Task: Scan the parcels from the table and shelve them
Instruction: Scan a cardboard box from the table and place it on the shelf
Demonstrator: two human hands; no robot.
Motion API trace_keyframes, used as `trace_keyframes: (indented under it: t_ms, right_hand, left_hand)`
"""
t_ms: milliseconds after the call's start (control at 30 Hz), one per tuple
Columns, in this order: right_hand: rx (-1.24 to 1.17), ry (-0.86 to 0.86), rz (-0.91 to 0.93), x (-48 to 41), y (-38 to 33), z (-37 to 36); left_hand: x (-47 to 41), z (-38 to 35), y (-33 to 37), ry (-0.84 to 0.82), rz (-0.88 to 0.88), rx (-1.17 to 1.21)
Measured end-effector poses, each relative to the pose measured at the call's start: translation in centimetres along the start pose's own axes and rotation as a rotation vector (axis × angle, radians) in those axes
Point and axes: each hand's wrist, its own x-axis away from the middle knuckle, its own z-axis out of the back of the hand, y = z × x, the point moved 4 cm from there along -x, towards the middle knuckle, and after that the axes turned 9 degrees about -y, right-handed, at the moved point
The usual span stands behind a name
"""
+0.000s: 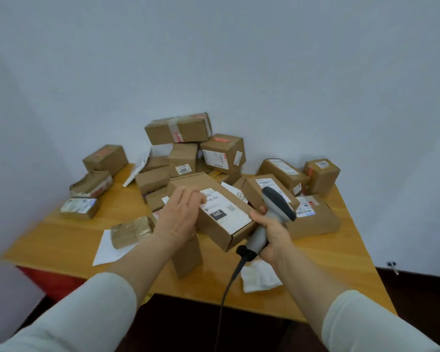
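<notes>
My left hand (181,214) grips the left end of a brown cardboard parcel (224,217) and holds it tilted above the table, its white label with a black "090" patch facing up. My right hand (273,233) grips the handle of a grey barcode scanner (277,204). The scanner's dark head sits just right of the parcel's label, and its black cable (229,283) hangs down over the table's front edge. Beneath them is the wooden table (61,240), loaded with other parcels.
Several cardboard parcels are stacked (186,148) against the white wall at the back. A small upright box (187,257) stands under my left wrist. A tape-wrapped packet (131,231) lies on white paper at left. A crumpled white bag (261,276) and a flat parcel (315,222) lie at right.
</notes>
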Motion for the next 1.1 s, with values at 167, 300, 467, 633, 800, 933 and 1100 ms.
trace_keyframes:
  t_ms: [167, 300, 467, 633, 800, 933, 1100]
  right_hand:
    - [0.027, -0.064, 0.096, 2.7, -0.3, -4.6]
    - [0.014, -0.132, 0.130, 4.6, 0.1, -7.8]
    - [-0.023, -0.212, 0.117, 6.9, 1.9, -11.7]
    - [0.225, -0.221, 0.183, 8.6, 2.1, -14.0]
    - [0.571, -0.361, 0.192, 10.6, 2.8, -15.5]
    - [0.721, -0.513, 0.077, 12.3, 4.1, -16.9]
    - [0.844, -0.635, 0.031, 14.5, 4.3, -18.2]
  left_hand:
    - [3.5, 5.2, -6.2, 0.055, 0.714, 0.565]
    - [5.9, 8.4, -7.9, 0.009, 0.992, 1.195]
    - [8.1, 8.9, -6.1, -0.398, 0.822, 1.715]
    - [9.5, 9.6, -7.9, -0.263, 0.837, 1.698]
    - [11.0, 11.4, -11.0, -0.101, 0.925, 1.477]
    - [11.6, 12.0, -11.6, -0.061, 1.004, 1.385]
    - [12.2, 11.9, -12.2, -0.035, 1.093, 1.263]
